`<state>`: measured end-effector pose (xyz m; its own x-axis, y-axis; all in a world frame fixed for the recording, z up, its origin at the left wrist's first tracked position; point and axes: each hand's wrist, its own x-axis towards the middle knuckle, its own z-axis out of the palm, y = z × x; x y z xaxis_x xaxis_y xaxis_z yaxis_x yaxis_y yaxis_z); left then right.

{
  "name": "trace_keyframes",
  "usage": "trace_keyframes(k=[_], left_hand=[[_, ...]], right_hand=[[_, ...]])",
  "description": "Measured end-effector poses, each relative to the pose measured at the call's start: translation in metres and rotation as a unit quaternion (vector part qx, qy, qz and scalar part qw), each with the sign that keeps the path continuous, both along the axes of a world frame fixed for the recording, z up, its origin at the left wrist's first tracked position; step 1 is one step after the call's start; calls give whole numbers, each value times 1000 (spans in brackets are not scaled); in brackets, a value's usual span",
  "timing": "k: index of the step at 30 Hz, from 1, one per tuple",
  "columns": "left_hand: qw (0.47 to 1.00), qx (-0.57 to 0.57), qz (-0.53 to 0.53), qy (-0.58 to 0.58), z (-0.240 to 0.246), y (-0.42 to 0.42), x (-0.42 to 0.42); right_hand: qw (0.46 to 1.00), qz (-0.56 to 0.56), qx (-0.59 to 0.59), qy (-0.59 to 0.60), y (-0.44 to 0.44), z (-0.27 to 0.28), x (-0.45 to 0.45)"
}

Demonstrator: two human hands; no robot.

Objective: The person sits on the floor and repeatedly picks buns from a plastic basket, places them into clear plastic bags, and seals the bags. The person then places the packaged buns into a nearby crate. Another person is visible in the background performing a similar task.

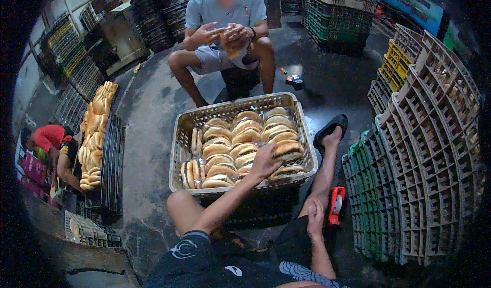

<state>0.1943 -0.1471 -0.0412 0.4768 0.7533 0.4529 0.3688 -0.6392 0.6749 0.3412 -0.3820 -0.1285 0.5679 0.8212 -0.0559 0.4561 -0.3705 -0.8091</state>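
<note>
My left hand reaches over the basket, its fingers and thumb around the left end of a filled bun in the right column. Below that bun lies another filled bun. Rows of filled buns, several in clear plastic wrap, fill the pale plastic basket; a few stand on edge along its left side. My right hand rests on my right knee with nothing seen in it; part of its palm side is hidden.
A person sits opposite, handling a wrapped bun. Stacked crates rise at right, beside a red tape dispenser. Buns lie on stacked trays at left, near a bent-over person. Small packets lie on the floor.
</note>
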Motion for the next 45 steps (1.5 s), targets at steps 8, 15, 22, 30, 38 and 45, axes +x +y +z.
trace_keyframes(k=[8,15,22,30,38,45], left_hand=[[932,-140,-91,-322,41,-77,-61],[885,-360,-189,-228,21,-91,-82],[830,-431,-210,-285,29,-85,-84],[797,-454,-305,-254,48,-76,-98],[817,-461,-116,-327,60,-88,-90],[763,-499,-153,-382,47,-91,-83]], right_hand=[[858,139,202,452,73,101,-32],[903,136,288,290,62,129,-65],[946,100,216,220,66,151,-40],[743,226,75,626,87,143,-66],[931,192,150,272,100,133,-78],[908,221,158,319,102,172,-82]])
